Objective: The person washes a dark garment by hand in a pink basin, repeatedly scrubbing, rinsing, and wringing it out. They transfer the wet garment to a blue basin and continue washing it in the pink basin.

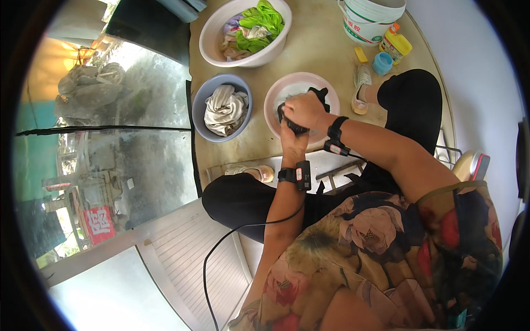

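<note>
A bunched black cloth (319,96) is held over a pink plastic basin (271,89) with whitish, sudsy water in it. My left hand (293,140) comes from below and grips the cloth's lower part. Laid over the cloth from the right, my right hand (305,109) has its fingers curled onto it, close to the left fingers. One end of the cloth sticks out beyond the right hand towards the basin's far right rim. Both hands are inside the basin's outline, and part of the cloth is hidden under them.
Left of the pink basin stands a blue-grey basin (199,123) with a wet whitish cloth (225,109). A larger pale basin (209,45) farther off holds green and other clothes (261,25). At upper right are a white bucket (368,20), yellow bottle (395,45), blue cup (382,63) and yellow soap bar (360,54).
</note>
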A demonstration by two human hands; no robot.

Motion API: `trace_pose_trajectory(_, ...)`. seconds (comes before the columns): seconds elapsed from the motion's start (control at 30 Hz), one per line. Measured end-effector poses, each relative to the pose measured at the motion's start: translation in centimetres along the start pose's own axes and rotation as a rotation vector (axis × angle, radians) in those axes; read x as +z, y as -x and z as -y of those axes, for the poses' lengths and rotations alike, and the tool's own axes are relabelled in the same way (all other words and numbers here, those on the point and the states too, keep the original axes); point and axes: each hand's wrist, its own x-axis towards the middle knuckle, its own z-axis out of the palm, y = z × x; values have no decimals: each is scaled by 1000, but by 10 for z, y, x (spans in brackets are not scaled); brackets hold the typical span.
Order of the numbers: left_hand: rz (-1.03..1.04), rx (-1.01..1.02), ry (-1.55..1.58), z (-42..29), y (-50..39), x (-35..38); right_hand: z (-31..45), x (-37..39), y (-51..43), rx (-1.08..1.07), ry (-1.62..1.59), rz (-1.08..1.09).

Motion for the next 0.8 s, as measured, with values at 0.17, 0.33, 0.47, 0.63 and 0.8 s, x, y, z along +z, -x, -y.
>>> trace_pose_trajectory(0.17, 368, -83, -94, -6, 8, 3, -10, 13, 14, -93, -191, 249)
trace_pose_trajectory(0.33, 154, -15, -54, 11, 7, 2, -10, 7, 7, 153, 14, 42)
trace_pose_trajectory(0.47, 357, -120, 100, 5, 7, -5, -3, 4, 12, 25, -124, 290)
trace_pose_trajectory(0.63, 156, 44, -168, 10, 5, -8, 3, -1, 10, 173, -98, 81)
trace_pose_trajectory(0.8, 28, 23, 2, 4, -1, -9, 8, 4, 6, 52, -74, 128)
